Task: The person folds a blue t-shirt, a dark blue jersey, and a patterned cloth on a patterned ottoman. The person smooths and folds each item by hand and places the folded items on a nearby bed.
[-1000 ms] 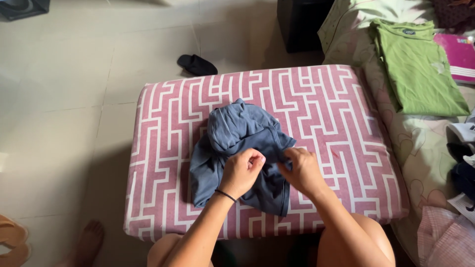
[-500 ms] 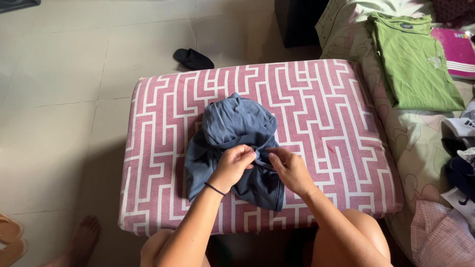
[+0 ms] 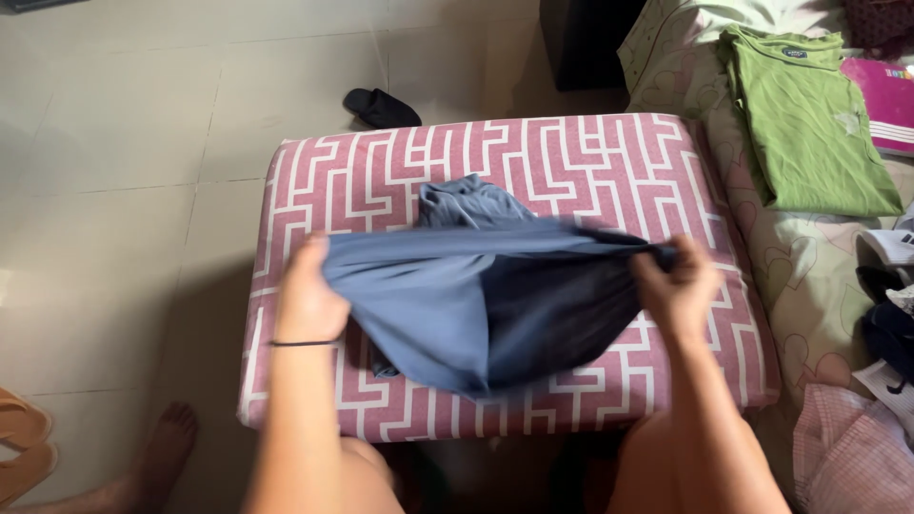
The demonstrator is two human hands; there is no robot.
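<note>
The left hand (image 3: pixel 307 297) and the right hand (image 3: pixel 678 286) each pinch an edge of the blue garment (image 3: pixel 476 305), stretching it wide across the middle of the frame above the pink patterned bench (image 3: pixel 590 162). A bunched part of the garment lies on the bench just behind the stretched edge. The cloth sags in the centre and is a little blurred, so the exact edge being held is hard to tell (a hem or waistband, most likely).

To do this well, I judge the grip should stay even at both ends, with the edge level and taut, so the fabric hangs without twisting and creases fall out.

At the upper right of the frame, a folded green shirt (image 3: pixel 809 124) lies on the bed (image 3: pixel 809 257), with a small dark label at its collar. Right of it, at the frame's edge, sits a flat magenta package (image 3: pixel 881 100) with pale stripes. A dark slipper (image 3: pixel 381 107) rests on the tiled floor (image 3: pixel 143 143) at top centre. Pink checked cloth (image 3: pixel 847 457) shows at the lower right.
</note>
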